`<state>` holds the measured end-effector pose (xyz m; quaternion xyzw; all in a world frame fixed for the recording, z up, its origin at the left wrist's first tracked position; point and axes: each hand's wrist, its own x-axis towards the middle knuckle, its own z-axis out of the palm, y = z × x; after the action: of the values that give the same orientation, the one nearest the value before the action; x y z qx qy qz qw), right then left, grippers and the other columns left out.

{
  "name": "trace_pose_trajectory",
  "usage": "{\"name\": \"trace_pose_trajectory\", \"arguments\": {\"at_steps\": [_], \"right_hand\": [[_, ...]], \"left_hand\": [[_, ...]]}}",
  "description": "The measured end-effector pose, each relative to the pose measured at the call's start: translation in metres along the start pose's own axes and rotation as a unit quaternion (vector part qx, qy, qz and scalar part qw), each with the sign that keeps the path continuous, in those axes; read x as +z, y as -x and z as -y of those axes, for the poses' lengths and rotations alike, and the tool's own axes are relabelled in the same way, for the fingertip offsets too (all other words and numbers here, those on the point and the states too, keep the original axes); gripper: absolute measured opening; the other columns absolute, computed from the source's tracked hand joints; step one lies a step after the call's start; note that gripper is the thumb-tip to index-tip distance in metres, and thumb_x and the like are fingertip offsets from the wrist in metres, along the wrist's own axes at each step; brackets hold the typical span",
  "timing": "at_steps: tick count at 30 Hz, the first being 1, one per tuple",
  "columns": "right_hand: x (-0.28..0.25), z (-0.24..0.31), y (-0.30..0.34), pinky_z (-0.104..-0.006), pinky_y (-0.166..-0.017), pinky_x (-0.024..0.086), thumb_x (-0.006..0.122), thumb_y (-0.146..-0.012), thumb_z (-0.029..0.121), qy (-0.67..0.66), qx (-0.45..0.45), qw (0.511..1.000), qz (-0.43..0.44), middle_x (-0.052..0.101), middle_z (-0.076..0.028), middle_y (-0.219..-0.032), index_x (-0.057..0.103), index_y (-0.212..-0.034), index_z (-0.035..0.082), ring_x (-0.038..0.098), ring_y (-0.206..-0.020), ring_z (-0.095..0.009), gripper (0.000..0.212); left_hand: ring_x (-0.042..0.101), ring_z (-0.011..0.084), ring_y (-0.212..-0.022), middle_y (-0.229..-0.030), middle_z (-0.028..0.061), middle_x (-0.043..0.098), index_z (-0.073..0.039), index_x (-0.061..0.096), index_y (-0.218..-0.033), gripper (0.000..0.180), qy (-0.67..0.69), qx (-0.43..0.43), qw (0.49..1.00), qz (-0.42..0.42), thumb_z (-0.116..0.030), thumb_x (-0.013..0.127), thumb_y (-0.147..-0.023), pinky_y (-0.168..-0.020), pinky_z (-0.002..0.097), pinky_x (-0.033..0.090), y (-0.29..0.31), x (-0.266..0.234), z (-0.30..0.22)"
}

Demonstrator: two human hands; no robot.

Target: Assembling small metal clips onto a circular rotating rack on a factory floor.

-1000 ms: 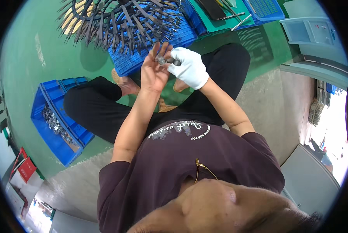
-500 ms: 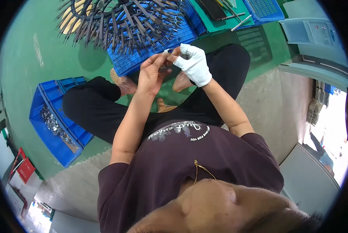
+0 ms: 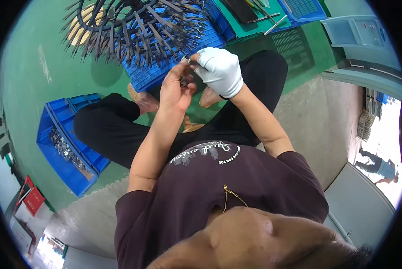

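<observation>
A dark pronged rack [image 3: 145, 33] stands ahead of me, above a blue crate [image 3: 140, 80]; a blue bin [image 3: 66, 176] holding metal bits [image 3: 66, 148] lies to my left. My gloved right hand [image 3: 221, 71] has bent fingers at the pinch point; I cannot tell whether it grips. My bare left hand [image 3: 174, 92] is nearly closed, thumb and finger pinching a small metal piece [image 3: 185, 59] near the rack. Loose parts [image 3: 183, 81] sit under its curled fingers; relaxing those could drop them.

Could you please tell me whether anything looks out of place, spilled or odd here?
Only the right hand wears a white glove; the left hand is bare, an odd mismatch. Nothing visibly spilled or damaged stands out.
</observation>
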<state>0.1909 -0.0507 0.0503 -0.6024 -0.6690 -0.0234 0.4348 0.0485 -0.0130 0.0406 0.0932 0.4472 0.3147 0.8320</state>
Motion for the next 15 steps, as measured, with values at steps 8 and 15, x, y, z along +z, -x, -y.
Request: {"name": "trace_pose_trajectory", "arguments": {"at_steps": [8, 15], "right_hand": [[0.005, -0.02, -0.002, -0.0298, -0.054, 0.047, 0.068, -0.073, 0.009, -0.074, 0.193, 0.978, -0.035, 0.067, -0.005, -0.073, 0.069, -0.084, 0.006, 0.059, -0.057, -0.023, 0.011], [0.012, -0.03, -0.01, -0.0278, -0.053, 0.047, 0.07, -0.073, 0.007, -0.024, 0.216, 0.976, -0.007, 0.067, -0.004, -0.069, 0.07, -0.085, 0.005, 0.057, -0.054, -0.019, 0.011]], "left_hand": [[0.048, 0.0089, -0.057, -0.072, -0.0004, 0.053, -0.008, 0.064, -0.092, 0.021, -0.075, 0.044, 0.996, -0.032, -0.025, 0.074, -0.084, -0.046, 0.0214, 0.035, -0.016, 0.018, -0.006], [0.046, 0.0083, -0.053, -0.067, -0.0018, 0.049, -0.009, 0.062, -0.089, 0.019, 0.064, 0.087, 0.993, -0.042, -0.024, 0.073, -0.086, -0.045, 0.0214, 0.034, -0.055, 0.037, 0.004]]}}
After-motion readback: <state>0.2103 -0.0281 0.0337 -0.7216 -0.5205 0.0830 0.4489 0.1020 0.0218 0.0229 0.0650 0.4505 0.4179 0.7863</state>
